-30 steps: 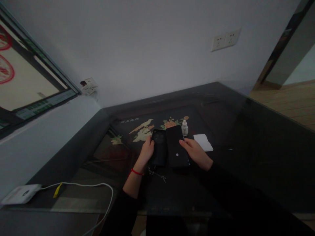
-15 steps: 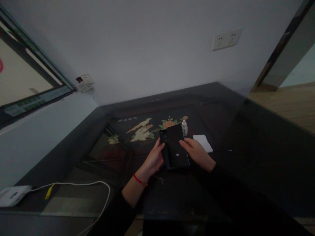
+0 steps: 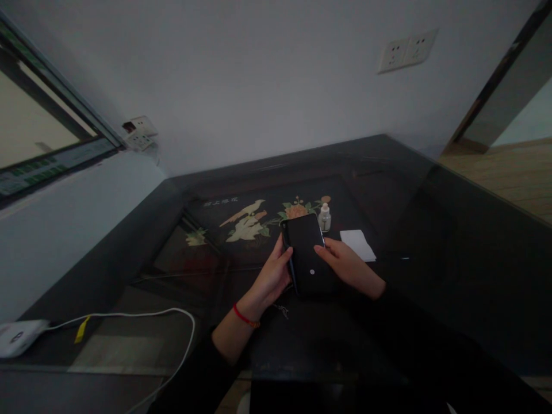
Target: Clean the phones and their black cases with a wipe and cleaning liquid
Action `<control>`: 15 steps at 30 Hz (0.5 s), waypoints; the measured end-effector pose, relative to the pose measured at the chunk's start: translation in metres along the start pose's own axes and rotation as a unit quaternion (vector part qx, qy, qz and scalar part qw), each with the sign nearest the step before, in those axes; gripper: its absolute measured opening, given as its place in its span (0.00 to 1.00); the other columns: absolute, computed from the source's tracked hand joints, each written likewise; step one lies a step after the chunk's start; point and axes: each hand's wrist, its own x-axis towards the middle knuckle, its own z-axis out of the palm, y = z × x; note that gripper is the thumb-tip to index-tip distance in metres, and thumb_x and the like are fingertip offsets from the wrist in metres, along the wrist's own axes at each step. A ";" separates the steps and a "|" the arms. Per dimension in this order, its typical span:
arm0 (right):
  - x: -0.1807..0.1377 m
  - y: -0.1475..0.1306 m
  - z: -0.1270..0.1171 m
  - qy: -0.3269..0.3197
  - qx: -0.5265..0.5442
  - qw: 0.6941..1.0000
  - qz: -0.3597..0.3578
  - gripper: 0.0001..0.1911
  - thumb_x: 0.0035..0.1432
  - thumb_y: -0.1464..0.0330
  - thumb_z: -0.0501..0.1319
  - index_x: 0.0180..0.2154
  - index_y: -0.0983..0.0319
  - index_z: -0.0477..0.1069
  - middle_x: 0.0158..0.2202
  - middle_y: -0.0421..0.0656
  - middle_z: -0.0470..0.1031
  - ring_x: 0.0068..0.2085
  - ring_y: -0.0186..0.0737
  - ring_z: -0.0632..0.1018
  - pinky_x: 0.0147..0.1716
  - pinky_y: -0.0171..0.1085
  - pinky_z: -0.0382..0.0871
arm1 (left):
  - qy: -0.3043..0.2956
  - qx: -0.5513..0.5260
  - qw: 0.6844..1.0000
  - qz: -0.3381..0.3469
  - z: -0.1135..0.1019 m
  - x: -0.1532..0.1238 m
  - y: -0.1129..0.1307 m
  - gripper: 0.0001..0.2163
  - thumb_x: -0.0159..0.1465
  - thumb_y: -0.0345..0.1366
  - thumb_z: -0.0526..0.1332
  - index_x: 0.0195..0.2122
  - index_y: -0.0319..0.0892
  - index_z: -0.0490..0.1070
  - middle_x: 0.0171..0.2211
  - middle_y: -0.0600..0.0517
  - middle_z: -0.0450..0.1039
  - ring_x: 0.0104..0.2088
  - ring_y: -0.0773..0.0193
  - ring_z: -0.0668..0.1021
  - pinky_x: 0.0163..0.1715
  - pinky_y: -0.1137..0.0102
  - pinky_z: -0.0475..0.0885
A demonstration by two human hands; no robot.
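Far to the left of the black phone [image 3: 308,256], near the table's front edge, lies a white box [image 3: 17,338] with a white cable [image 3: 129,315] looping from it. Just left of the phone, the left hand [image 3: 272,276], a red cord [image 3: 245,317] at its wrist, closes its fingers on the phone's left edge, where a dark case [image 3: 285,227] shows as a thin rim underneath. The phone sits flat face up over the glass-topped table [image 3: 431,276], just below the bird-and-flower inlay [image 3: 250,217]. The right hand [image 3: 347,264] grips the phone's right edge, one fingertip on its face. A small white bottle [image 3: 325,217] stands just beyond the phone's top right corner. A white paper [image 3: 357,244] lies to its right, apart from it.
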 end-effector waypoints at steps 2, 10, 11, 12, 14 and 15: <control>0.000 0.000 0.000 -0.003 -0.007 1.000 -0.002 0.14 0.61 0.59 0.51 0.29 0.60 0.65 0.27 0.44 0.74 0.28 0.40 0.72 0.25 0.36 0.62 | -0.009 0.000 1.000 0.013 -0.002 0.001 -0.002 0.32 0.63 0.32 0.59 0.66 0.57 0.49 0.61 0.51 0.64 0.54 0.59 0.73 0.53 0.60 0.70; -0.001 -0.002 0.001 -0.027 -0.042 0.999 0.003 0.13 0.62 0.61 0.49 0.30 0.61 0.65 0.25 0.42 0.72 0.24 0.37 0.72 0.22 0.35 0.62 | -0.015 0.004 1.000 0.009 0.002 -0.002 0.002 0.33 0.63 0.30 0.60 0.66 0.57 0.48 0.63 0.52 0.61 0.56 0.58 0.71 0.56 0.58 0.68; -0.001 -0.002 0.001 -0.028 -0.052 0.998 0.005 0.13 0.62 0.61 0.50 0.29 0.61 0.64 0.25 0.42 0.72 0.24 0.37 0.72 0.21 0.35 0.61 | -0.014 0.008 1.000 0.006 0.003 -0.003 0.002 0.33 0.63 0.30 0.59 0.66 0.57 0.48 0.63 0.51 0.61 0.56 0.57 0.71 0.56 0.58 0.68; -0.001 -0.001 0.001 -0.028 -0.064 0.998 0.006 0.13 0.62 0.61 0.50 0.29 0.60 0.63 0.24 0.42 0.72 0.24 0.37 0.72 0.21 0.35 0.61 | -0.014 0.013 1.000 0.004 0.005 -0.003 0.002 0.34 0.63 0.30 0.60 0.66 0.57 0.48 0.63 0.51 0.61 0.56 0.57 0.71 0.56 0.58 0.67; -0.001 -0.001 0.001 -0.025 -0.091 0.996 0.005 0.13 0.63 0.62 0.50 0.28 0.60 0.63 0.23 0.42 0.71 0.24 0.37 0.71 0.22 0.35 0.60 | -0.007 0.023 1.000 0.005 0.006 -0.004 0.002 0.35 0.62 0.29 0.60 0.67 0.57 0.46 0.63 0.51 0.61 0.56 0.58 0.71 0.57 0.58 0.67; -0.001 -0.001 0.002 -0.023 -0.105 0.994 0.003 0.13 0.63 0.63 0.51 0.28 0.60 0.63 0.23 0.42 0.71 0.24 0.37 0.72 0.23 0.35 0.60 | -0.003 0.027 1.000 0.005 0.007 -0.004 0.001 0.37 0.62 0.30 0.61 0.67 0.58 0.44 0.63 0.51 0.60 0.56 0.58 0.71 0.57 0.58 0.67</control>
